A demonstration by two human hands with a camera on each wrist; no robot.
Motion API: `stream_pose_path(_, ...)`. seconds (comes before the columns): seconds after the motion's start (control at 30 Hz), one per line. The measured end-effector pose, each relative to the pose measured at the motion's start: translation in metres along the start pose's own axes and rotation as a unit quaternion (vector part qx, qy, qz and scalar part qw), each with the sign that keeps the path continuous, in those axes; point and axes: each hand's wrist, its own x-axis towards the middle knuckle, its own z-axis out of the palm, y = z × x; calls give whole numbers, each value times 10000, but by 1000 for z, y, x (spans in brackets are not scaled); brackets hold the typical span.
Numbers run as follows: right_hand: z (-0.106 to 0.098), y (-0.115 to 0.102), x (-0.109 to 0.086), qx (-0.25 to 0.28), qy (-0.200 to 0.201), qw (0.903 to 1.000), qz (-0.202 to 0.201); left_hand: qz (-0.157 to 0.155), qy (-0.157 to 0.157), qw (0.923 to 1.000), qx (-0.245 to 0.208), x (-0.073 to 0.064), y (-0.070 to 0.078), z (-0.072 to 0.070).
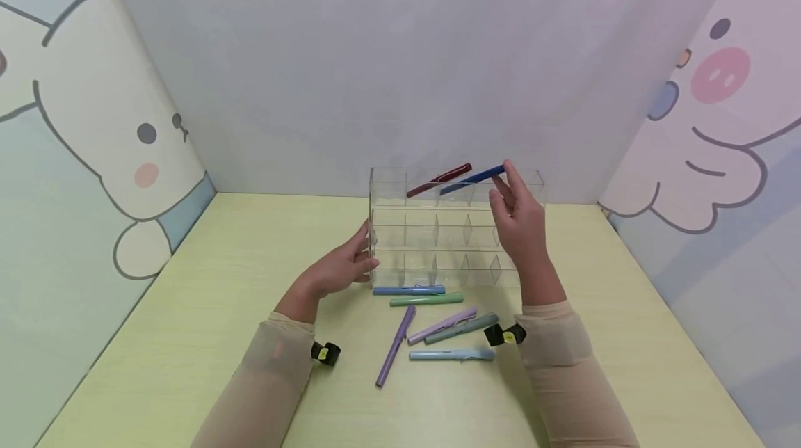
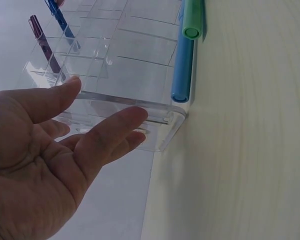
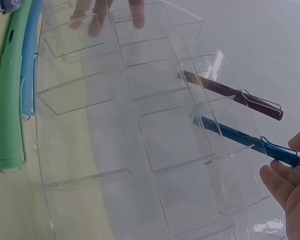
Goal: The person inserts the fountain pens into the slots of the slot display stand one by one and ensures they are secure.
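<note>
A clear acrylic rack (image 1: 450,208) with three tiers of compartments stands on the table. My right hand (image 1: 522,225) pinches the upper end of a dark blue pen (image 1: 469,180), whose lower end slants into a top-tier compartment. Beside it, a dark red pen (image 1: 439,180) leans in the top tier's neighbouring compartment to the left. My left hand (image 1: 338,267) rests against the rack's left side, its fingers (image 2: 112,130) fairly straight along the side panel. In the right wrist view, the dark blue pen (image 3: 245,140) runs from the fingertips down into the rack.
Before the rack lie a blue pen (image 1: 409,290), a green pen (image 1: 427,300), a lilac pen (image 1: 443,326), a grey-green pen (image 1: 461,329), a purple pen (image 1: 395,347) and a light blue pen (image 1: 452,355). A grey wall (image 1: 388,72) rises behind the table.
</note>
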Motion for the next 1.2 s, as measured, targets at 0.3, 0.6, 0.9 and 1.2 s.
stream_pose_path(0.3,-13,-2,3,-44,32,10000,-12,24,-42,10000,36,-2,1,0)
stream_pose_path(0.6,-37,-35,6,-48,312,9991,-297,67,-49,9999,87,1,2,-2)
stream_pose_path(0.9,-35,-60,-3,-698,-3055,9488,-395,-75,-25,9999,96,-2,3,-4)
stream_pose_path(1.2,2,-70,-20,-1322,-5150,8461,374,-18,-8,10000,79,-2,1,-4)
